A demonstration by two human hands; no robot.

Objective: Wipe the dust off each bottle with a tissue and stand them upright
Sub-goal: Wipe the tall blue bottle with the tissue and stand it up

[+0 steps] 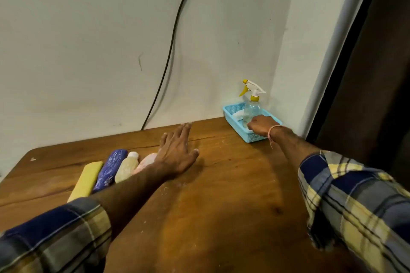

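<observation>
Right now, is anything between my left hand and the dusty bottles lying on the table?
Nothing visible. The left hand rests flat, already over the pink bottle; the cream bottle and blue bottle lie just beyond.

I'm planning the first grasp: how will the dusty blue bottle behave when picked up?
The blue bottle lies on its rounded side, so a nudge would probably roll it. Its white dust coating may make it slippery. It looks rigid, wedged between neighbouring bottles.
</observation>
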